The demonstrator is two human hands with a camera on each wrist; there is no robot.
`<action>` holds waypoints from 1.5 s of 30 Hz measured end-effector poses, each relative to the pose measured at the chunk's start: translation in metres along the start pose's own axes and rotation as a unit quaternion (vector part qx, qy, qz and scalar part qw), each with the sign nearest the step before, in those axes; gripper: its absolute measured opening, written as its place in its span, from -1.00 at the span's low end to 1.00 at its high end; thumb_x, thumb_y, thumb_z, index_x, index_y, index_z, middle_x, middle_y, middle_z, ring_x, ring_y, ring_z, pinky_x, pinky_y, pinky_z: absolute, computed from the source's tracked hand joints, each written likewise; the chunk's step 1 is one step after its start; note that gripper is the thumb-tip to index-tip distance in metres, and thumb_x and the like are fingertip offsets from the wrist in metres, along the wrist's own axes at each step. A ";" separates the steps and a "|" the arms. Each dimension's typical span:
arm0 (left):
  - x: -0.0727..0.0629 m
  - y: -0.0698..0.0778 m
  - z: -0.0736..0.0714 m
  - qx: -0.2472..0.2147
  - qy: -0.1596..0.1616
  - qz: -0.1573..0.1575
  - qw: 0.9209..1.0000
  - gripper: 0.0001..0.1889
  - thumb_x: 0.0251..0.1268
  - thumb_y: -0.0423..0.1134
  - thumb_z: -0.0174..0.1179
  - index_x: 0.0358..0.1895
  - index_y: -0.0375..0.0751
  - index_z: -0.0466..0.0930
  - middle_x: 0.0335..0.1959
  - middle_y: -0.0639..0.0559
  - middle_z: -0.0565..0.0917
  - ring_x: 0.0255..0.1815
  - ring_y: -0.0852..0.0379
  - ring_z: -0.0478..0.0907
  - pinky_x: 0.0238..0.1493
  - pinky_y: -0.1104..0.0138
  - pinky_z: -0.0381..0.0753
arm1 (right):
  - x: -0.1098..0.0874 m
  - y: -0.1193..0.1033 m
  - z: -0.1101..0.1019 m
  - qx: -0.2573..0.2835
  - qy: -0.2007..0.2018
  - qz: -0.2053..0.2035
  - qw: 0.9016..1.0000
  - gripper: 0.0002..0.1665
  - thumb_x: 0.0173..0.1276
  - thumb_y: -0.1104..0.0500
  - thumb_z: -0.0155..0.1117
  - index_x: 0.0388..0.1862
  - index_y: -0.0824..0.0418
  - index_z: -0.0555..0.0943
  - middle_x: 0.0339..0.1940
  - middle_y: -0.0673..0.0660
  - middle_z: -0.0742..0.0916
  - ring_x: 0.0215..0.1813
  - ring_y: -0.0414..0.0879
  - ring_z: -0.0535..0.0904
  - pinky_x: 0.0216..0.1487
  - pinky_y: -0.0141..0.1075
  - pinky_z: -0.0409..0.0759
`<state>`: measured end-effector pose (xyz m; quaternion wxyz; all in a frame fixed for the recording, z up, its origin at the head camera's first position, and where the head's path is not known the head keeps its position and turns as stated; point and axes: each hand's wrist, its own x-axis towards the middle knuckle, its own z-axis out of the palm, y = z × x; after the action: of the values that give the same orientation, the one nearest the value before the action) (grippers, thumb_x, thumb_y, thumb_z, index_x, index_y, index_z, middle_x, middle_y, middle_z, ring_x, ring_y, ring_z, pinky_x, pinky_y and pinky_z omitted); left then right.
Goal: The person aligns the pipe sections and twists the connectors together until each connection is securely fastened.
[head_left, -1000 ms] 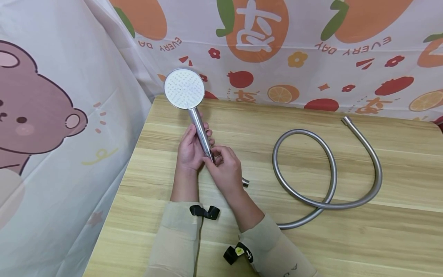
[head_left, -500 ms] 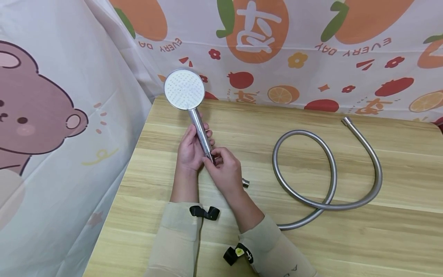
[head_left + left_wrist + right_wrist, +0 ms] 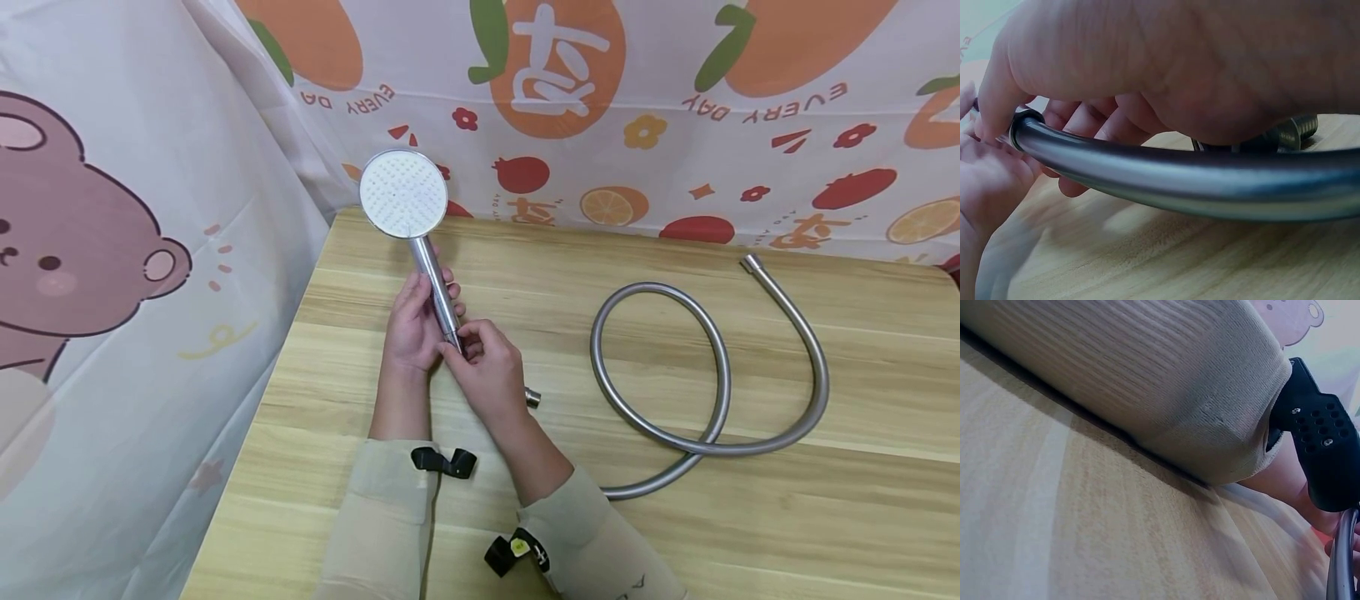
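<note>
The left hand (image 3: 412,333) lies palm up and grips the chrome handle of a hand shower (image 3: 403,194). Its round white spray face, dotted with nozzles, points upward. At the lower end of that handle, the right hand (image 3: 487,367) pinches the end of a metal shower hose (image 3: 716,375). In the left wrist view the right fingers (image 3: 1004,87) sit at the hose's end collar (image 3: 1019,128), and the hose runs back under the hand. Whether the collar is threaded onto the handle is hidden. The hose loops across the table, its other end loose at the back right.
A small threaded metal fitting (image 3: 532,397) lies on the wooden table (image 3: 862,517) just beyond the right wrist. A printed fruit cloth (image 3: 675,50) hangs behind the table, and a bear-patterned cloth (image 3: 225,400) hangs at the left. Black camera mounts (image 3: 1329,437) are on both forearms.
The shower's round head has shifted slightly to the right, and the left thumb has moved a little along the handle. The right hand stays at the joint; the loose hose lies unchanged.
</note>
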<state>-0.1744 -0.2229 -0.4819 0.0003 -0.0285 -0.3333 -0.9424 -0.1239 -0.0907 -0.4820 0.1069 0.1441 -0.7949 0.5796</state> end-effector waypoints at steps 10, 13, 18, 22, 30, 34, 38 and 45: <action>0.000 0.000 0.000 0.008 0.006 -0.003 1.000 -0.59 0.56 -0.29 -0.11 0.40 -0.07 0.31 -0.16 -0.01 0.50 -0.22 0.14 0.46 -0.26 0.34 0.50 | 0.000 0.001 0.001 -0.008 -0.013 0.003 1.000 -0.75 0.27 0.19 0.42 -0.21 0.29 0.56 -0.39 0.16 0.75 -0.38 -0.12 0.69 -0.35 -0.55 0.64; 0.000 0.000 0.000 0.012 0.010 -0.003 1.000 -0.58 0.55 -0.28 -0.09 0.41 -0.07 0.31 -0.16 0.00 0.51 -0.23 0.14 0.46 -0.26 0.34 0.50 | 0.001 0.000 0.000 -0.007 -0.019 0.008 1.000 -0.78 0.32 0.18 0.37 -0.21 0.29 0.56 -0.38 0.15 0.75 -0.38 -0.13 0.68 -0.35 -0.55 0.64; 0.000 0.000 -0.001 0.011 0.007 0.002 1.000 -0.56 0.54 -0.27 -0.05 0.42 -0.07 0.30 -0.16 0.00 0.51 -0.22 0.14 0.47 -0.26 0.34 0.53 | 0.000 0.000 0.000 -0.015 -0.020 0.013 1.000 -0.70 0.26 0.14 0.44 -0.19 0.28 0.56 -0.34 0.13 0.71 -0.37 -0.12 0.66 -0.36 -0.53 0.64; -0.001 0.000 -0.001 0.008 0.000 0.005 1.000 -0.54 0.51 -0.28 0.00 0.42 -0.07 0.30 -0.16 0.00 0.52 -0.22 0.13 0.48 -0.24 0.34 0.53 | 0.000 0.000 0.000 -0.022 -0.016 0.012 1.000 -0.61 0.14 0.11 0.54 -0.19 0.27 0.56 -0.31 0.12 0.67 -0.37 -0.12 0.64 -0.38 -0.53 0.63; -0.001 0.000 -0.001 0.007 -0.002 0.006 1.000 -0.56 0.52 -0.30 -0.03 0.41 -0.06 0.33 -0.17 -0.01 0.54 -0.23 0.12 0.49 -0.25 0.35 0.54 | 0.000 -0.001 0.000 -0.029 -0.019 0.011 0.999 -0.68 0.19 0.16 0.50 -0.21 0.26 0.56 -0.36 0.12 0.72 -0.40 -0.14 0.64 -0.37 -0.51 0.63; 0.000 0.000 -0.001 0.004 0.003 -0.002 1.000 -0.56 0.52 -0.29 -0.03 0.41 -0.07 0.33 -0.18 -0.01 0.53 -0.23 0.12 0.46 -0.26 0.34 0.51 | 0.000 -0.001 0.000 -0.037 -0.026 0.011 0.999 -0.74 0.27 0.17 0.43 -0.19 0.25 0.56 -0.38 0.11 0.73 -0.39 -0.14 0.65 -0.36 -0.51 0.63; 0.000 0.001 0.000 0.003 0.004 -0.006 1.000 -0.55 0.52 -0.27 -0.02 0.42 -0.06 0.31 -0.17 -0.01 0.52 -0.23 0.12 0.45 -0.26 0.34 0.49 | -0.001 -0.001 0.000 -0.041 -0.030 0.006 0.999 -0.79 0.34 0.16 0.36 -0.18 0.24 0.56 -0.38 0.10 0.74 -0.39 -0.16 0.65 -0.37 -0.51 0.62; -0.001 0.000 -0.001 0.000 0.006 -0.002 1.000 -0.55 0.51 -0.26 0.00 0.41 -0.06 0.32 -0.18 -0.01 0.52 -0.23 0.12 0.46 -0.27 0.34 0.52 | -0.001 0.000 0.000 -0.040 -0.015 -0.008 0.999 -0.75 0.31 0.14 0.38 -0.17 0.25 0.57 -0.34 0.11 0.69 -0.39 -0.14 0.61 -0.40 -0.48 0.59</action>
<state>-0.1739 -0.2234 -0.4825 0.0001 -0.0224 -0.3334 -0.9425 -0.1231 -0.0912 -0.4822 0.1059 0.1549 -0.8178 0.5440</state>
